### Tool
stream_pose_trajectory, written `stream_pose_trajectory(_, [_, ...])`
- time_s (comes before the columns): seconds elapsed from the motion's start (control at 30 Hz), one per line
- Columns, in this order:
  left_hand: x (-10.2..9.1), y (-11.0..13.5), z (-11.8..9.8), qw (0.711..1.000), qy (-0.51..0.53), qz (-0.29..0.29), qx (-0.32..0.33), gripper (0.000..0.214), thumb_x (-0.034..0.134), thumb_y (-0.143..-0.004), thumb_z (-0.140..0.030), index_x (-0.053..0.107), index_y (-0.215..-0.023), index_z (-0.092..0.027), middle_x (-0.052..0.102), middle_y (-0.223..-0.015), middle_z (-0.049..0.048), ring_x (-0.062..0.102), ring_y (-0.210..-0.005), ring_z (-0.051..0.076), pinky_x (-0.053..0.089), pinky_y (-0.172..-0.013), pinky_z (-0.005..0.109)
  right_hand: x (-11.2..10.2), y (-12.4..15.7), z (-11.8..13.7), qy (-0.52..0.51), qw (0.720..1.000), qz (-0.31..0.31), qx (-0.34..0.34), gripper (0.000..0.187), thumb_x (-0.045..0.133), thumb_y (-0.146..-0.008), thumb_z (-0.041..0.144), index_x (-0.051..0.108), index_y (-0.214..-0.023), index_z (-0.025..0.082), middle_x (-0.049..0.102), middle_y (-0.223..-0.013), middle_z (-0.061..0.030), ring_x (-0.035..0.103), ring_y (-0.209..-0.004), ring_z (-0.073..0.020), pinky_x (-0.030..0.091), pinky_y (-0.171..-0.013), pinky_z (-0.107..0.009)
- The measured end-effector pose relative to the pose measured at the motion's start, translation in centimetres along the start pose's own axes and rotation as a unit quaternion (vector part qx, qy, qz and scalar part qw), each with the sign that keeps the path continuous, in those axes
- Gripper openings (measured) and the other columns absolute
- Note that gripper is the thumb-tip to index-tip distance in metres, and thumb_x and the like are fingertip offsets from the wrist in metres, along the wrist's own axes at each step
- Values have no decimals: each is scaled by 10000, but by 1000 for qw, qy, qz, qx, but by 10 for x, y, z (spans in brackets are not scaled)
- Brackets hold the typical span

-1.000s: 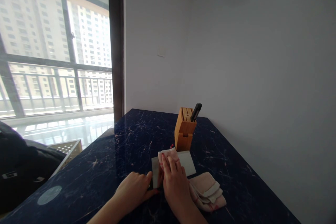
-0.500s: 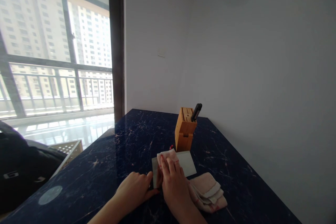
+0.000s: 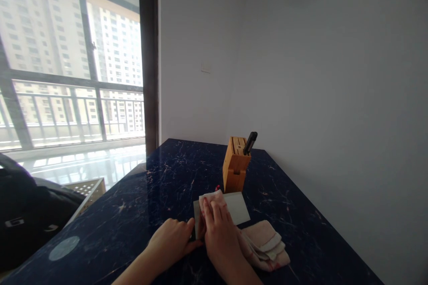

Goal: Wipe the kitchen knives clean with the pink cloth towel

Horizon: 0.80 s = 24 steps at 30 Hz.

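while the right hand (image 3: 219, 236) lay flat, fingers stretched, pressing a pink cloth (image 3: 210, 197) onto a pale flat blade (image 3: 238, 207) on the dark table (image 3: 160, 182), the left hand (image 3: 172, 240) sat curled at the blade's near left edge, thumb against it; whether it gripped anything could not be told. a folded towel (image 3: 267, 245) lay just right of the right hand. beyond the blade stood a wooden knife block (image 3: 236, 164) with one black-handled knife (image 3: 250, 142) in it.
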<state>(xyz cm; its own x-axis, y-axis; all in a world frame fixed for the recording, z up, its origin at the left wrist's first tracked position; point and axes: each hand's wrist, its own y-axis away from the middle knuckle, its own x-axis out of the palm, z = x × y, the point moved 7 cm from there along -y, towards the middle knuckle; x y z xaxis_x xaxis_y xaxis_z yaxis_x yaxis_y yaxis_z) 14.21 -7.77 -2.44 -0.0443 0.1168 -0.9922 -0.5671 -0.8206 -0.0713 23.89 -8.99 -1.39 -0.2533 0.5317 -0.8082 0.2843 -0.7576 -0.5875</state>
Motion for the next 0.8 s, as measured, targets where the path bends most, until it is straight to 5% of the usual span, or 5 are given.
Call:
stream_pose_trajectory(0.13, [1,0,-1,1000,2,3,7,408,336,-865,-482,556,-972,-156,688,-747,96,653,-639,292,500,-565,387,-1,1,16,-17,998,24,-47,613,395,-798,101,207,-1372,206,436,-1265,-89,421,-1119,-251,362,-920,-394])
stream_pose_trajectory(0.37, [-2,0,0,1000,-4,5,-8,485,320,-846,-551,575,-914,-145,685,-745,104,655,-657,290,502,-578,374,-6,-3,-1,10,1000,3,15,591,385,-785,70,262,-1354,174,486,-1179,-129,423,-1101,-280,409,-845,-404])
stream_pose_trajectory(0.53, [-1,0,-2,1000,-5,4,12,378,366,-864,-436,582,-949,-138,689,-755,105,654,-640,293,505,-577,393,-6,0,22,-11,999,31,-43,596,397,-760,31,305,-1334,161,541,-1067,-110,516,-955,-244,398,-867,-407])
stream_pose_trajectory(0.8, [-1,1,4,1000,17,10,-5,414,374,-843,-498,560,-1022,-174,692,-794,94,656,-697,289,497,-617,371,-6,8,21,-45,998,50,-13,486,388,-788,61,410,-1262,166,518,-1119,-112,407,-1132,-276,365,-920,-414])
